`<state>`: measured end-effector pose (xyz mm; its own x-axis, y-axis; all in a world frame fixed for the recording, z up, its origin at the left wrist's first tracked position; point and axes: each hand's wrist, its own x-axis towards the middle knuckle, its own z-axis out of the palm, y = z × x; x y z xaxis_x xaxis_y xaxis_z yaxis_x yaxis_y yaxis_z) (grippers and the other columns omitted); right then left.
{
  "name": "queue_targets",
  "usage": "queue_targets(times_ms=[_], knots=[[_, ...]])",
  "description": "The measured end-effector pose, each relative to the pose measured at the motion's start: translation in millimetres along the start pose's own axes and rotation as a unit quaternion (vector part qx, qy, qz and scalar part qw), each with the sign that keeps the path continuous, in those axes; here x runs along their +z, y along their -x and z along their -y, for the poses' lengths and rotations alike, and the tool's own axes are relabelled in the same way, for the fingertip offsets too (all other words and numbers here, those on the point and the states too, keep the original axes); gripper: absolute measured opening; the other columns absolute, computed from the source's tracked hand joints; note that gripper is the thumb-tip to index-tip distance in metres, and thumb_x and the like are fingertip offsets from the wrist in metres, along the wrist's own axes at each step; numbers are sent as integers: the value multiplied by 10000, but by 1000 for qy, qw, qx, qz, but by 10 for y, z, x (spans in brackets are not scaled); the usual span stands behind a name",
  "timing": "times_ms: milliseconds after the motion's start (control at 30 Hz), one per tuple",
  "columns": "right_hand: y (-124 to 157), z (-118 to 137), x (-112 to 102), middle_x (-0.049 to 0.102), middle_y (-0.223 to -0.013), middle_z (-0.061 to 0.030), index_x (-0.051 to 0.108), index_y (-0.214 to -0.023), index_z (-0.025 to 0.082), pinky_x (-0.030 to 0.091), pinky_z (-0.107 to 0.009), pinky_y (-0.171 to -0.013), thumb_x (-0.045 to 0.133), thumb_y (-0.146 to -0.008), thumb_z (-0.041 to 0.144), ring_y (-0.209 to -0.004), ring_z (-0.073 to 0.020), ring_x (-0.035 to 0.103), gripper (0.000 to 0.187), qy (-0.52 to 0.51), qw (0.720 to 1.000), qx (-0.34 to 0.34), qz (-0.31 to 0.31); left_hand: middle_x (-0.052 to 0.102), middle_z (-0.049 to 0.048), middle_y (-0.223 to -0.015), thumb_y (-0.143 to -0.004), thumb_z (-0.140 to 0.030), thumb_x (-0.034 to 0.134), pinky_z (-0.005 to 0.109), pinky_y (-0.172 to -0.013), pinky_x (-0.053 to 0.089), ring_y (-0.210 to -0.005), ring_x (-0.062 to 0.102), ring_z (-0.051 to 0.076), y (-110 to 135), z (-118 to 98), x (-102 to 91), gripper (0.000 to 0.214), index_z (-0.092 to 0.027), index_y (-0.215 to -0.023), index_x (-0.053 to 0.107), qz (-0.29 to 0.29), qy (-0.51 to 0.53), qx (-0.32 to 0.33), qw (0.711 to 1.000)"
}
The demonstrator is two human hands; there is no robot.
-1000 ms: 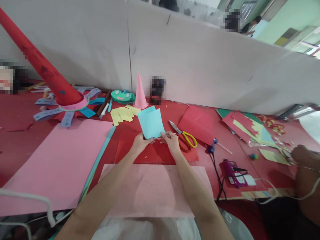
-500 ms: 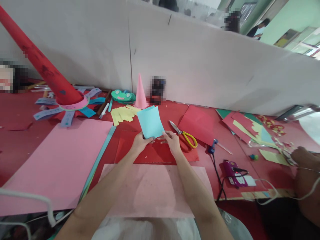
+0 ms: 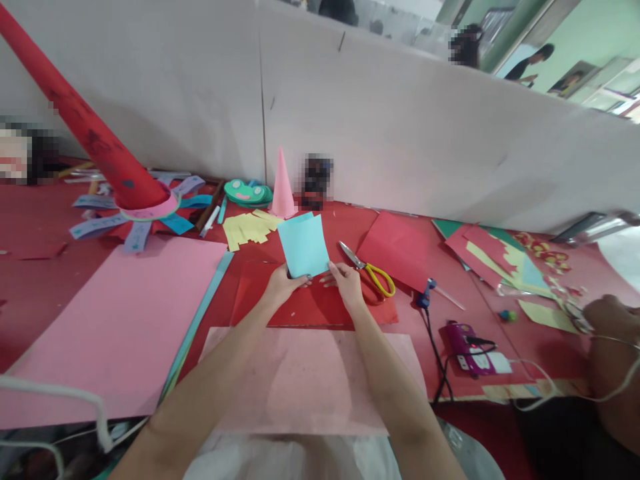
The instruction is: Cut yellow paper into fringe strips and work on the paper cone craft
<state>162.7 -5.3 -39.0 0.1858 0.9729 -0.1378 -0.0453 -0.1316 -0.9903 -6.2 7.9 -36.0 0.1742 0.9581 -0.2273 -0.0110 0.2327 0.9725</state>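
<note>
A light blue piece of paper, folded or doubled by the look of its top edge, is raised above the table between my hands. My left hand grips its lower left corner, thumb on the near face. At the lower right corner, my right hand pinches the paper between thumb and fingers. Beneath lies a red sheet, with a pink sheet nearer my body. Yellow-handled scissors rest just right of my right hand. Yellow cut paper strips lie behind the blue paper.
A pink paper cone and green frog cut-outs stand by the wall. At left are a tall red cone and large pink sheets. A purple power strip with cables lies right, near another person's hand.
The blue paper has turned slightly more upright in my hands. Both hands keep their hold, and the view has shifted very slightly.
</note>
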Motion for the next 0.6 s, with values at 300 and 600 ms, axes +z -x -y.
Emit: queue_targets(times_ms=[300, 600], knots=[[51, -61, 15, 677, -706, -45, 614, -820, 180, 542, -300, -541, 502, -796, 577, -539, -186, 643, 413, 143, 985, -94, -9, 713, 51, -668, -637, -212, 706, 325, -688, 552, -696, 697, 226, 48, -53, 24, 222, -141, -828, 618, -29, -60, -16, 998], [103, -54, 22, 598, -533, -30, 633, -1124, 180, 444, -308, -553, 375, -892, 384, -491, -202, 557, 402, 330, 931, -153, 22, 728, 85, -751, -613, -251, 717, 334, -727, 558, -728, 696, 229, 2, 54, 20, 198, -126, -758, 666, -42, -21, 0, 999]])
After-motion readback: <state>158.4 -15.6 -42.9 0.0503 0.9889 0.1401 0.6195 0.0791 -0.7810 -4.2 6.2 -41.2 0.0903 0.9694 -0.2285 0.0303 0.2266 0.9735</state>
